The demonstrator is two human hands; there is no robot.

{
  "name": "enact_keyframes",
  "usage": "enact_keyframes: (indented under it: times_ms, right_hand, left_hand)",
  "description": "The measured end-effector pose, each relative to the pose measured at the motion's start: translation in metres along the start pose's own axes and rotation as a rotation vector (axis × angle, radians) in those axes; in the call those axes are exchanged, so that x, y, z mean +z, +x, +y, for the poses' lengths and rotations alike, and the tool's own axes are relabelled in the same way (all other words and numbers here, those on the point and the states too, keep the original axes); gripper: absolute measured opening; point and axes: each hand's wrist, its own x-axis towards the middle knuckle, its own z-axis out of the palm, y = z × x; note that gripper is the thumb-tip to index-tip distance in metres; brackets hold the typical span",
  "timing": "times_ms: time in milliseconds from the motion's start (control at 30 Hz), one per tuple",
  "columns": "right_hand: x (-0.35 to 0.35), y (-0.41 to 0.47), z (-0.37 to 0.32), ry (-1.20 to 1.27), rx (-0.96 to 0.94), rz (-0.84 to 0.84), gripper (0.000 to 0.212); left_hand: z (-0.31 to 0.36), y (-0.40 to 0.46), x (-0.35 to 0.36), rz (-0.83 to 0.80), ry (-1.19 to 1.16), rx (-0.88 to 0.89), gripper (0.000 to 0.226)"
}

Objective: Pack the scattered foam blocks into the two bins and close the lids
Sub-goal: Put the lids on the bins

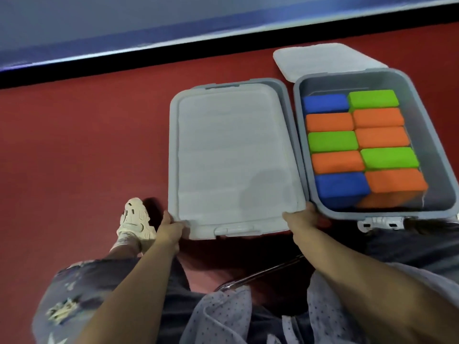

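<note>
Two grey bins stand side by side on the red floor. The left bin (285,95) is covered by a pale lid (233,155), and only its far rim shows. My left hand (171,227) grips the lid's near left corner, while my right hand (303,217) grips its near right corner. The lid's latch (233,230) sits between my hands. The right bin (437,145) is uncovered and holds several foam blocks: orange (330,121), green (372,98) and blue (325,103). Its own lid (323,58) lies on the floor behind it.
A black strip and a blue wall (149,26) run along the far side. My foot in a white shoe (134,219) is left of the covered bin. A metal bar (260,274) crosses under my arms, and my clothed knees fill the near edge.
</note>
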Motion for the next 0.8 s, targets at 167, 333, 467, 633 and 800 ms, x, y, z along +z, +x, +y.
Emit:
enact_keyframes:
  times_ms: [167,333,467,633,800]
  right_hand:
    - [0.002,0.000,0.005,0.086,0.031,0.037,0.053]
    - [0.006,-0.001,0.015,0.171,0.035,0.092,0.051]
    - [0.010,-0.005,0.014,0.167,0.012,0.122,0.049]
    - [0.009,-0.005,0.016,0.160,0.014,0.101,0.058]
    - [0.008,-0.007,0.014,0.204,-0.011,0.121,0.051]
  left_hand:
    - [-0.006,0.017,-0.002,0.011,0.030,-0.040,0.082]
    - [-0.008,0.037,-0.004,0.091,0.041,-0.031,0.075]
    - [0.000,0.024,0.004,0.151,0.056,0.007,0.062]
    - [0.013,0.012,0.001,0.230,-0.057,0.037,0.078]
    - [0.022,-0.001,0.004,0.215,-0.085,0.079,0.079]
